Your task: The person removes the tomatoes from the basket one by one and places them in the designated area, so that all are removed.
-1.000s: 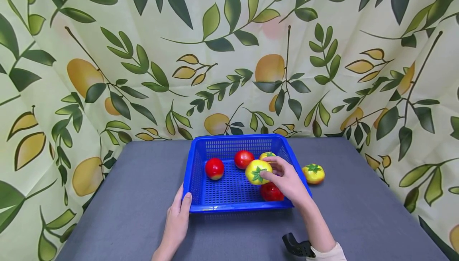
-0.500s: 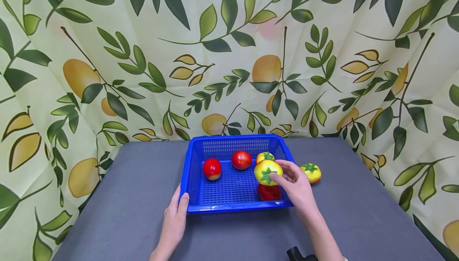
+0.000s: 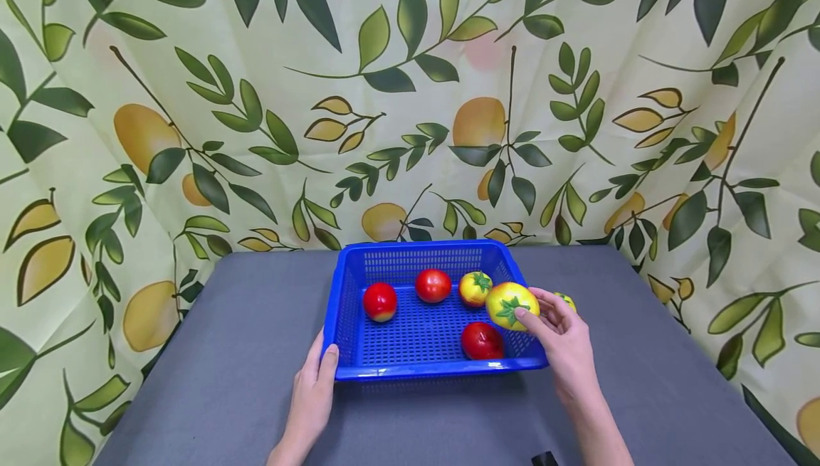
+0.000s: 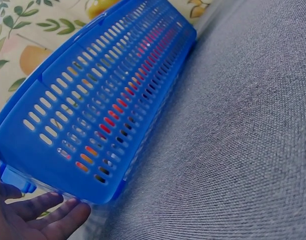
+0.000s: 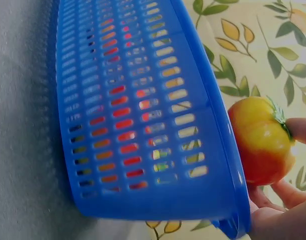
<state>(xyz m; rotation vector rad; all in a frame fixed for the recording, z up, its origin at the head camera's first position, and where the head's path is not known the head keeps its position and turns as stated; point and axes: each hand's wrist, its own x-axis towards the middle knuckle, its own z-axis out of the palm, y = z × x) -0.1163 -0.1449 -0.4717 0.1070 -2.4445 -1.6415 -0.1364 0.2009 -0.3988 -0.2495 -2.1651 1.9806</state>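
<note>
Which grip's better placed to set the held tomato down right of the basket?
Right, likely: right grip pinches the tomato at the right side of the basket; left grip holds the opposite side.

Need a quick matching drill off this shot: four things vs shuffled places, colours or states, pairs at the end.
Things
1. left hand
2. right hand
3. red tomatoes
4. table

Places, colours, states
A. grey
B. inside the blue basket
C. holding a yellow-topped tomato
D. at the basket's left end

Pairs: 1-D, 2-C, 3-B, 4-A
</note>
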